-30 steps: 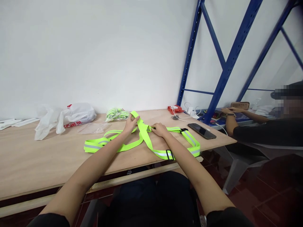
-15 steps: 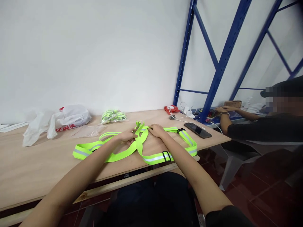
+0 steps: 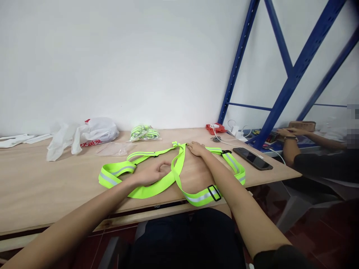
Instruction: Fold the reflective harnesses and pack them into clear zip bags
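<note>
A fluorescent yellow-green reflective harness (image 3: 153, 191) lies spread on the wooden table, its straps crossing in the middle and silver stripes along the outer bands. Inside its left loop is my left hand (image 3: 154, 173), fingers loosely bent and thumb apart, beside the crossing strap; I see nothing gripped. My right hand (image 3: 196, 148) rests palm down at the far side of the harness, just right of the top of the crossing, fingers stretched out and touching the band. A black slide buckle (image 3: 214, 193) sits on the near right strap. Part of the far band is hidden under my right hand.
A bag of folded reflective straps (image 3: 144, 133), a white plastic bag (image 3: 102, 130) and a clear flat bag (image 3: 112, 148) lie at the back. A phone (image 3: 252, 158) and white cables are on the right, near a blue rack post (image 3: 291, 76). A co-worker's arms (image 3: 297, 140) are beyond.
The view has shifted, so the table appears further right. My left hand has drawn back from the strap crossing toward me. The crossing's upper straps now lie lower and narrower; my right hand stays on the far band.
</note>
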The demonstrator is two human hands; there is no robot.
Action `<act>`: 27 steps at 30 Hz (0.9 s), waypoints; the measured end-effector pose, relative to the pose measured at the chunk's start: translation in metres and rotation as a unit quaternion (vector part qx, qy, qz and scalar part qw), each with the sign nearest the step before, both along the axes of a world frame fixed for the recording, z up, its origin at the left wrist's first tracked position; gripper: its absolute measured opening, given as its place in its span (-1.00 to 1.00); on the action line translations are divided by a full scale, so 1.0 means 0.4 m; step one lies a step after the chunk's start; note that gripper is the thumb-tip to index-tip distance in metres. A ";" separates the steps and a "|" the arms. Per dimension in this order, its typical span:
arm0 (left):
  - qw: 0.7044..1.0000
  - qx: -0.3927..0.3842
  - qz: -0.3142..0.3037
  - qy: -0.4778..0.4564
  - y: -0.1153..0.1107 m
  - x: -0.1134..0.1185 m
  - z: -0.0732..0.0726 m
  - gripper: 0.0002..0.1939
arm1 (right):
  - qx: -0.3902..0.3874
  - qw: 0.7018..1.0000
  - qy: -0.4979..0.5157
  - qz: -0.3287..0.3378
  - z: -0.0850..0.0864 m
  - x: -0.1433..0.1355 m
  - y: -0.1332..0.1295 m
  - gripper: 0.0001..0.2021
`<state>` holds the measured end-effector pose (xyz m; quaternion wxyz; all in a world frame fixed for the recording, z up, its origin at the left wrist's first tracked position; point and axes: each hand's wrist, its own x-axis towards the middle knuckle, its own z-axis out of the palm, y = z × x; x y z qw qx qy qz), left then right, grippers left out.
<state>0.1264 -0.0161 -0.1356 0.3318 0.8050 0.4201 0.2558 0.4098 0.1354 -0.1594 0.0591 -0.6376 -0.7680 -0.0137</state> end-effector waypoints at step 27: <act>0.934 0.067 0.252 0.245 -0.126 -0.545 -0.010 -0.35 | 0.109 0.967 0.208 -0.098 -0.053 0.512 -0.450 -0.50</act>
